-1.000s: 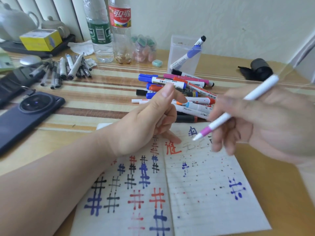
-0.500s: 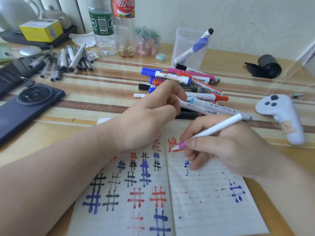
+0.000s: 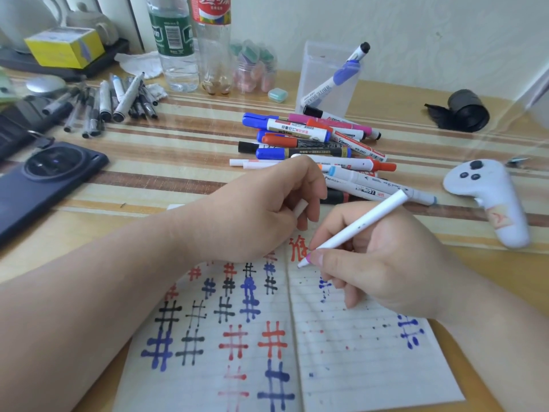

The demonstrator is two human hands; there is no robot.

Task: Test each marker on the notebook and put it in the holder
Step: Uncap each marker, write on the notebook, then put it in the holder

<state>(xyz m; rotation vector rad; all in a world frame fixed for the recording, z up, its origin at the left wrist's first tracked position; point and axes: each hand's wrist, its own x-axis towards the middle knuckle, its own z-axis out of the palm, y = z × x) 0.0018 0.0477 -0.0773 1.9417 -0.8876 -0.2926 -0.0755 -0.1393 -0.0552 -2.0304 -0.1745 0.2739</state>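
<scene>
An open lined notebook (image 3: 341, 352) lies in front of me, covered with red, blue and black hash marks. My right hand (image 3: 383, 263) grips a slim white marker (image 3: 356, 227) with a pink collar, its tip touching the right page near the red writing. My left hand (image 3: 267, 212) rests at the notebook's top edge, fingers curled round a small white cap (image 3: 300, 209). Beyond the hands lies a pile of markers (image 3: 315, 141). A clear holder (image 3: 326, 75) behind the pile holds one white marker (image 3: 338, 75) with a blue grip.
A dark phone (image 3: 44, 179) lies at the left, with grey pens (image 3: 113, 102) beyond it. Two bottles (image 3: 190, 43) and a yellow box (image 3: 65, 47) stand at the back. A white controller (image 3: 487, 197) and a black roll (image 3: 463, 111) lie at the right.
My right hand came down from the right and set the marker's tip on the page. My left hand curled and settled at the notebook's top edge. The view shifted closer.
</scene>
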